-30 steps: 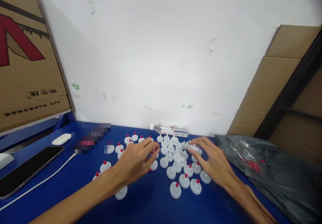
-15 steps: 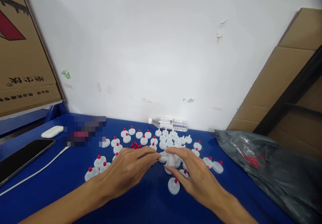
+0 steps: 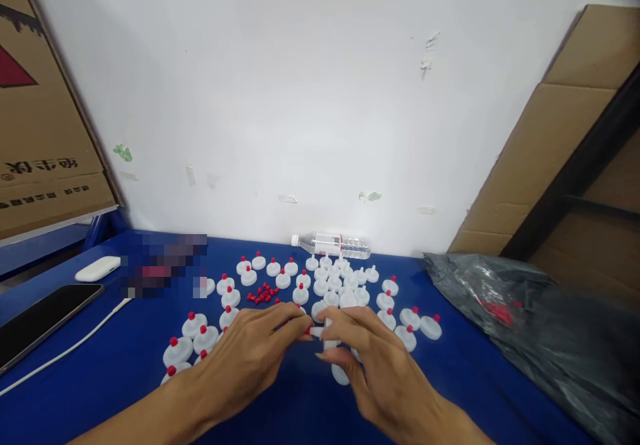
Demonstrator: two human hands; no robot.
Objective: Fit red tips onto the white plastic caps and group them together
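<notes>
In the head view, my right hand [image 3: 375,355] pinches a white nozzle lid [image 3: 329,335] between thumb and fingers. The lid is tilted on its side, its spout pointing left. My left hand [image 3: 253,348] is closed at the fingertips on a small red cap [image 3: 309,329], which is at the spout's tip; whether it is seated there I cannot tell. Beyond my hands stand several uncapped white lids [image 3: 334,283], spouts up. Lids with red tips [image 3: 194,325] stand to the left and right. Loose red caps [image 3: 263,293] lie in a small pile past my left hand.
A clear plastic bottle [image 3: 333,245] lies against the white wall. On the left are a phone [image 3: 47,318], a white case [image 3: 98,269] and a white cable [image 3: 75,348]. A grey plastic bag [image 3: 555,338] covers the blue table's right side. Cardboard [image 3: 530,145] leans at the right.
The red cap now shows between my left fingertips at the spout, where none was visible before. My right fingers have shifted on the lid. The view has moved slightly.
</notes>
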